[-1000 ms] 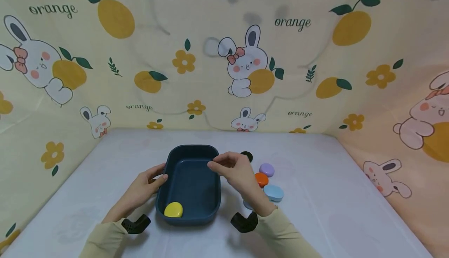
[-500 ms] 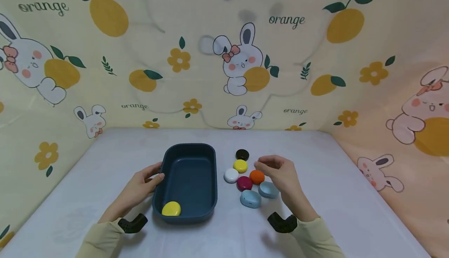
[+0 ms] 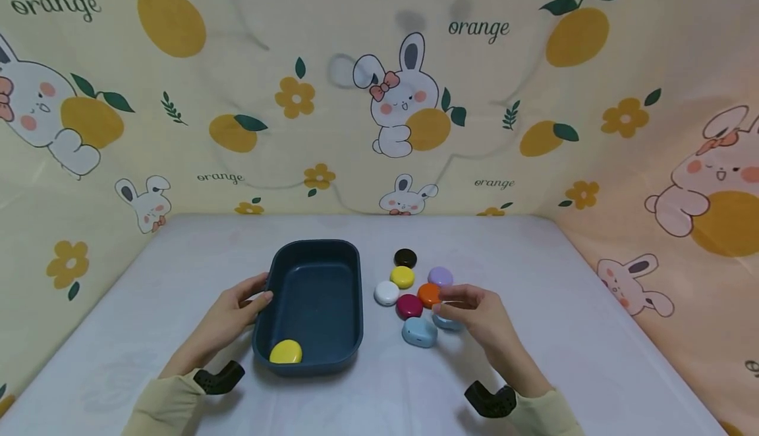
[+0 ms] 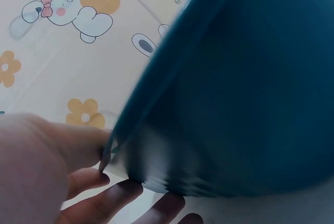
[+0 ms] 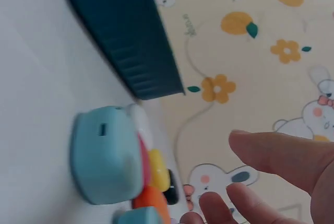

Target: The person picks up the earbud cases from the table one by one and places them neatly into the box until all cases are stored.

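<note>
A dark blue tray [image 3: 317, 245] sits on the white table with one yellow pebble-like case [image 3: 286, 352] in its near left corner. My left hand [image 3: 237, 311] grips the tray's left rim, thumb on the edge and fingers under the wall [image 4: 130, 195]. My right hand [image 3: 459, 304] hovers with relaxed, spread fingers [image 5: 271, 156] and holds nothing. Its fingertips are by the orange case [image 3: 427, 294], and it partly covers a light blue case [image 3: 443, 322]. Another light blue case [image 3: 420, 331] lies just left of it.
More small cases lie right of the tray: black [image 3: 405, 257], yellow [image 3: 402, 276], purple [image 3: 440, 276], white [image 3: 387, 292], crimson [image 3: 409, 305]. A printed cloth backdrop [image 3: 379, 93] walls the table on three sides. Bare table [image 3: 563, 304] spreads to the right.
My right hand left the tray, swung right over the cluster of cases and dropped lower toward the orange and light blue ones. The left hand stayed on the tray rim.
</note>
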The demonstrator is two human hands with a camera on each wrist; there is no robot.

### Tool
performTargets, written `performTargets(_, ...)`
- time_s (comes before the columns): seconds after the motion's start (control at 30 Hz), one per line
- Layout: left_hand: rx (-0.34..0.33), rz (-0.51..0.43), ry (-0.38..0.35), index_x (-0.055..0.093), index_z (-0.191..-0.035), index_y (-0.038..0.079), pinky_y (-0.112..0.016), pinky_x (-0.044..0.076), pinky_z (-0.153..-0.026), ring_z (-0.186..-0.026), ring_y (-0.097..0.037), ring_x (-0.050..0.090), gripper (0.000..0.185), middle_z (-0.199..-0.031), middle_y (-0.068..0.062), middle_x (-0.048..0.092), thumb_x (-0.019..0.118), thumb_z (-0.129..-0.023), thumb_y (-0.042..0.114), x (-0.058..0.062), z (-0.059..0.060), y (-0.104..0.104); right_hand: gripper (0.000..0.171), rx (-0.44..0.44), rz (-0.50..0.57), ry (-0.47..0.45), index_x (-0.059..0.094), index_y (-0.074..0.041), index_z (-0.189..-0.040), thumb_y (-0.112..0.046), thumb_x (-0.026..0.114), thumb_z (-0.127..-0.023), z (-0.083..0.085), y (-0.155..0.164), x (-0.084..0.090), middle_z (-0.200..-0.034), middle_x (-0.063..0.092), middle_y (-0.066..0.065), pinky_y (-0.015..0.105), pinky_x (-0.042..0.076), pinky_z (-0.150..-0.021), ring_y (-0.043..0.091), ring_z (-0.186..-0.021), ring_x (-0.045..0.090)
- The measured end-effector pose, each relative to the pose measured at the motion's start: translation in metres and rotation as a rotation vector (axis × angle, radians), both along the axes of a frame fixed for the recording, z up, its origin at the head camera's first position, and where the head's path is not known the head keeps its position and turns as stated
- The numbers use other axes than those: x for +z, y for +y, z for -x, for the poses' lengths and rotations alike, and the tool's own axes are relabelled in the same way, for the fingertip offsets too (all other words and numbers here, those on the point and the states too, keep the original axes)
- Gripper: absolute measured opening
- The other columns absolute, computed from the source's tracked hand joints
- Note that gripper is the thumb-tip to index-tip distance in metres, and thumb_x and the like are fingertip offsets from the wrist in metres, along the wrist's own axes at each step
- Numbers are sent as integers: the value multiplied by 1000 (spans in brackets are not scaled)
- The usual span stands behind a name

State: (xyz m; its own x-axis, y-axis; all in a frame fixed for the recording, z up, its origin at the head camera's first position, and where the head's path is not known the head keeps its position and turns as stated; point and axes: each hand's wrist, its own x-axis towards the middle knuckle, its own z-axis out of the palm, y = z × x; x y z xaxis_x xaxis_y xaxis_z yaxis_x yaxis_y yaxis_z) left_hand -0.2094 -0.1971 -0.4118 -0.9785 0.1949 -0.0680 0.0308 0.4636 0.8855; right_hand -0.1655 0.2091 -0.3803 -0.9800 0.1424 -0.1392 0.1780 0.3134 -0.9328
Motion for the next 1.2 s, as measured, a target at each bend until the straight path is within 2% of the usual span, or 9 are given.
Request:
performTargets(0.3, 3, -8, 0, 28, -155, 6, -43, 51, -94, -130, -43, 44, 64, -152, -23, 35, 54, -103, 34, 0, 0, 0, 38, 99, -26, 35, 69, -2, -114, -9, 82, -79, -2, -9, -13, -110, 70, 9, 46, 51, -94, 24, -100, 64)
performTargets(0.53, -4, -7, 9, 28, -155, 5, -42, 52, -94, -130, -43, 44, 62, -151, -24, 35, 53, -104, 31, 1, -1, 1, 34, 128, -41, 30, 71, -3, -111, -7, 82, -79, -4, -10, -16, -107, 71, 9, 42, 54, -90, 24, -99, 65)
performTargets(0.7, -1, 4, 4, 28, -155, 6, -42, 51, -95, -131, -43, 44, 62, -152, -23, 35, 53, -103, 31, 1, -1, 0, 35, 163, -28, 32, 72, -2, -111, -5, 83, -77, -4, -12, -19, -108, 70, 9, 40, 52, -93, 27, -102, 64)
performTargets(1.07, 8, 10, 8, 29, -154, 6, -42, 52, -94, -130, -43, 45, 64, -151, -23, 36, 54, -103, 34, 1, -2, 1, 39, 191, -131, 82, 71, -1, -106, 4, 85, -70, -5, -22, -25, -99, 70, 5, 37, 57, -83, 23, -87, 65)
performTargets(1.2, 7, 9, 12, 29, -154, 5, -42, 52, -93, -130, -43, 45, 63, -151, -24, 36, 54, -103, 33, 1, -2, 1, 38, 190, -166, 86, 71, -2, -104, 3, 86, -69, -5, -23, -26, -97, 70, 4, 38, 57, -83, 22, -85, 64)
